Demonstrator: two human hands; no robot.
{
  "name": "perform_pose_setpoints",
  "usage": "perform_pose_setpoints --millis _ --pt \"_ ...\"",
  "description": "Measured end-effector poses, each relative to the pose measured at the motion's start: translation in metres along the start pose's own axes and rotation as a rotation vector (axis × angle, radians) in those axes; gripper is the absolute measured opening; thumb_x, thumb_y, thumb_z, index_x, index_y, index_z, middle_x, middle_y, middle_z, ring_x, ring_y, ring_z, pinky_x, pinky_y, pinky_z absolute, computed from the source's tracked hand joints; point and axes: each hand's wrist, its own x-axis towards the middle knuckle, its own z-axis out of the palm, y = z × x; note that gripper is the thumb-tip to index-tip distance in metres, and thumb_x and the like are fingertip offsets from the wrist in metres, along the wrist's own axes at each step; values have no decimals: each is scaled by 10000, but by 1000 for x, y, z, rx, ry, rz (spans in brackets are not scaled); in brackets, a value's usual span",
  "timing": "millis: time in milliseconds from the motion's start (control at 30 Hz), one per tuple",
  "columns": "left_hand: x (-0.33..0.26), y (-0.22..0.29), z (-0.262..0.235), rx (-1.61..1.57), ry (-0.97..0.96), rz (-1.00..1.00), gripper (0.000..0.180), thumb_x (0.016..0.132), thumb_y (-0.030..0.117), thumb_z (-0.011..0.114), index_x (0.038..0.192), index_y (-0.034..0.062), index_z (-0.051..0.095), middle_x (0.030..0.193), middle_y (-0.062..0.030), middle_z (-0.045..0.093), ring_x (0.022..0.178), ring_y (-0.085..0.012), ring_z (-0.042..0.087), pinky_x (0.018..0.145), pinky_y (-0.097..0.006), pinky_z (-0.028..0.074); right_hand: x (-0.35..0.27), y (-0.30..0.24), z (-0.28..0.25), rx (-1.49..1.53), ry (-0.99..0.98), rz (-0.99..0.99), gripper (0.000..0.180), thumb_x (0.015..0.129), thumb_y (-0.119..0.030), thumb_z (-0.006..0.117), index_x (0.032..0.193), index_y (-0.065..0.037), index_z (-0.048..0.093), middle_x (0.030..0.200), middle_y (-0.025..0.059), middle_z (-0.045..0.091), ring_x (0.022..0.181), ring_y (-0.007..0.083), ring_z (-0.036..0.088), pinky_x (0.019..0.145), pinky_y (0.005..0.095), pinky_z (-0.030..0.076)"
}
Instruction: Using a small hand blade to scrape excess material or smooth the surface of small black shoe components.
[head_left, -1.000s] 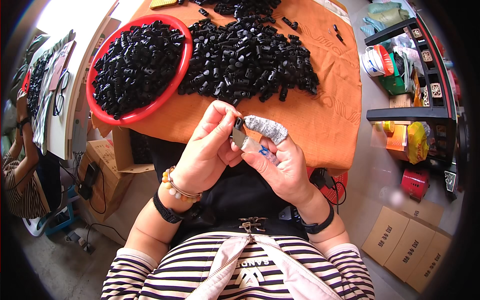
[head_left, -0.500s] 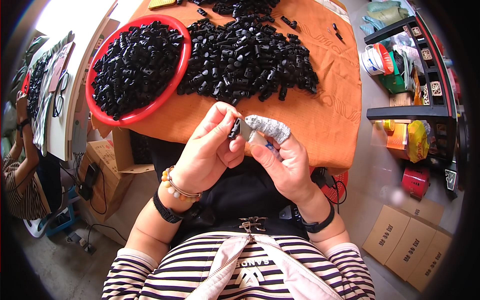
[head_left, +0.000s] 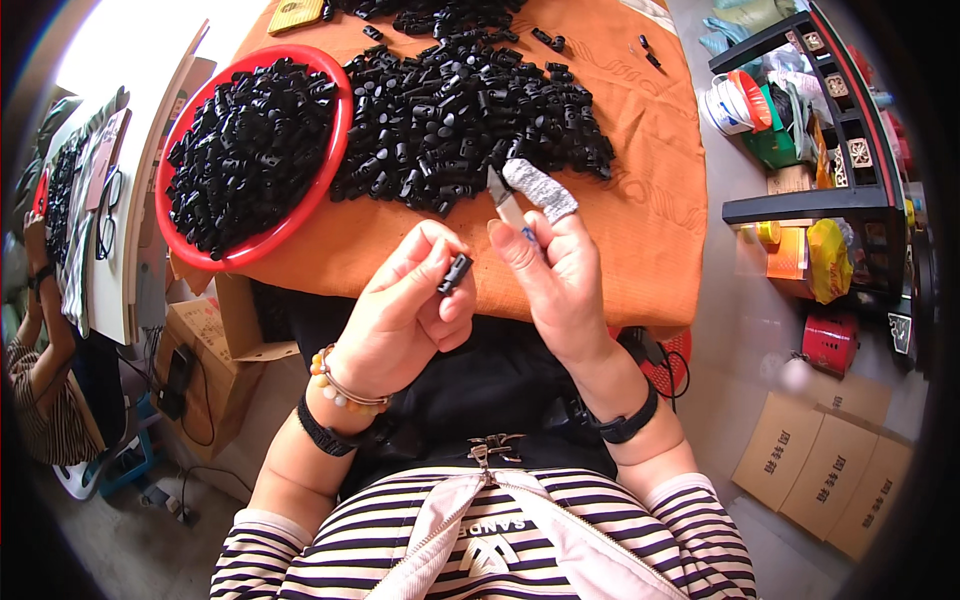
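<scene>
Between the thumb and fingers of my left hand [head_left: 410, 305] is a small black cord lock [head_left: 455, 273], or a plastic piece much like one. My right hand [head_left: 558, 280] grips a utility knife [head_left: 511, 208] with a pale handle, its blade pointing up toward the pile. A grey knitted sleeve [head_left: 541, 188] covers my right index finger. Beyond both hands, a large pile of similar black plastic pieces [head_left: 470, 120] lies on the orange tablecloth [head_left: 640, 230]. A red basin [head_left: 344, 120], heaped with the same pieces, stands to the left of the pile.
Cardboard boxes [head_left: 205, 345] stand below the table's left side. At right is a dark shelf [head_left: 810, 205] with tubs and bags, and flattened cartons [head_left: 820, 470] lie on the floor. A yellow pad [head_left: 296, 14] rests at the far edge. A mirror-like area at far left shows a striped sleeve.
My right hand has moved the knife up and away from the black piece, toward the pile. My left hand has lowered slightly, still holding the piece.
</scene>
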Motion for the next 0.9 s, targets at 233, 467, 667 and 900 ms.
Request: perform_pose_setpoints --millis 233,467,667,900 --pt "3 7 -1 -12 33 99 168 965 247 377 1042 120 457 659 17 395 497 -58 319 425 -184 286 5 3 -23 -74 142 7 463 800 -20 649 1219 11 456 729 -83 435 601 -16 309 533 128 279" --pt "1 19 -7 -71 70 201 230 958 272 394 1108 115 470 692 12 408 546 -67 352 458 -191 312 13 12 -44 -132 244 -66 399 825 -67 634 1187 19 487 741 -74 427 600 -3 299 521 144 263" --pt "-8 78 -23 11 203 413 206 916 194 441 1081 83 496 727 -20 486 549 -93 394 491 -218 334 20 23 -65 -239 299 -111 370 829 -77 632 1161 26 505 744 -59 434 604 13 324 524 166 293" --pt "-17 123 -43 52 157 595 226 944 164 417 1106 13 462 846 -82 516 621 -124 427 556 -229 393 28 39 -67 -601 298 -222 474 757 -127 702 1180 -40 507 737 53 545 614 123 508 575 266 443"
